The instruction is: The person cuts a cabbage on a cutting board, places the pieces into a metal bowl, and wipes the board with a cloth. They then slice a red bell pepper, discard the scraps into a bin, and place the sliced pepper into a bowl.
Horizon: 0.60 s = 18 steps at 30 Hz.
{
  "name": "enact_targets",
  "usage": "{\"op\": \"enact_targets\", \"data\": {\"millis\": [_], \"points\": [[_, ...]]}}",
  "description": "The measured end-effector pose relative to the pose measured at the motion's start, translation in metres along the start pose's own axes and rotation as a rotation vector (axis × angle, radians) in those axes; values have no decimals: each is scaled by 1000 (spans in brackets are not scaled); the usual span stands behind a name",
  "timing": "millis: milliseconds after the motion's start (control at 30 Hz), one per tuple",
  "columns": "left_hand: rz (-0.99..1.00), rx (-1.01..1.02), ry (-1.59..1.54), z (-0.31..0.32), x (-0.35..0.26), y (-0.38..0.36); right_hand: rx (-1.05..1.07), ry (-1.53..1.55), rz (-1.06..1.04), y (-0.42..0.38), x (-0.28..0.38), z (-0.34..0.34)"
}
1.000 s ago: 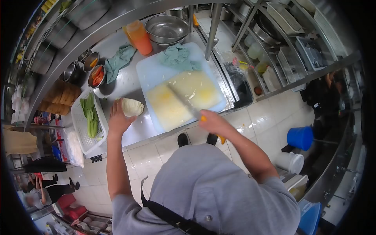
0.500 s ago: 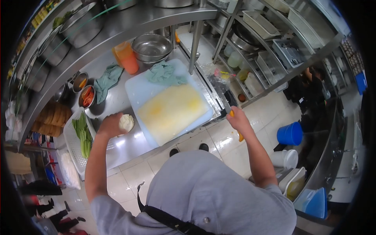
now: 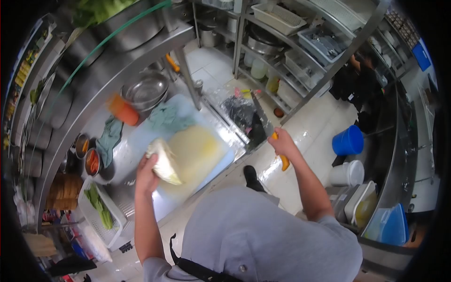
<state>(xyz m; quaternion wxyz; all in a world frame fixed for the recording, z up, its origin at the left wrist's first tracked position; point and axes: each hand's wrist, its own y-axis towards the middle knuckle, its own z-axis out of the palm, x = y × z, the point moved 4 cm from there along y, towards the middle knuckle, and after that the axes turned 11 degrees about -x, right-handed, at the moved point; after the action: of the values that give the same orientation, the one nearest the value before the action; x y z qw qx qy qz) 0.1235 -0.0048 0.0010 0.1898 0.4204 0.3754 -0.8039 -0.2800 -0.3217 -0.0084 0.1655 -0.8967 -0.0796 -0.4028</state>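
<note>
My left hand (image 3: 147,176) grips a pale, layered piece of cabbage (image 3: 164,163), held up over the left part of the cutting board (image 3: 195,143). The board is bluish white with a yellow-stained middle. Off to the right, beyond the board's edge, my right hand (image 3: 286,143) is closed around the orange handle of a knife (image 3: 284,163). Its blade is hard to make out against the dark background. A crumpled green cloth (image 3: 170,117) lies on the far part of the board.
A white basket with leafy greens (image 3: 99,207) sits at the left. Behind stand small bowls of orange slices (image 3: 92,162), another green cloth (image 3: 109,141), an orange container (image 3: 123,110) and steel bowls (image 3: 146,88). A blue bucket (image 3: 348,140) and shelving are on the right.
My left hand has picked up the cabbage from the steel table and carried it right, over the board. My right hand still holds the knife. The view has turned and shifted.
</note>
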Motion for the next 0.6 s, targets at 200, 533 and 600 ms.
{"op": "enact_targets", "data": {"millis": [200,533,600], "points": [[-170,203,-44,206,57,39,24,100,38,49,-65,-23],[-182,346,-317,548,24,141,204,109,231,59,-170,-90],[-78,455,-375,644,-22,180,202,56,253,61,-193,-112]]}}
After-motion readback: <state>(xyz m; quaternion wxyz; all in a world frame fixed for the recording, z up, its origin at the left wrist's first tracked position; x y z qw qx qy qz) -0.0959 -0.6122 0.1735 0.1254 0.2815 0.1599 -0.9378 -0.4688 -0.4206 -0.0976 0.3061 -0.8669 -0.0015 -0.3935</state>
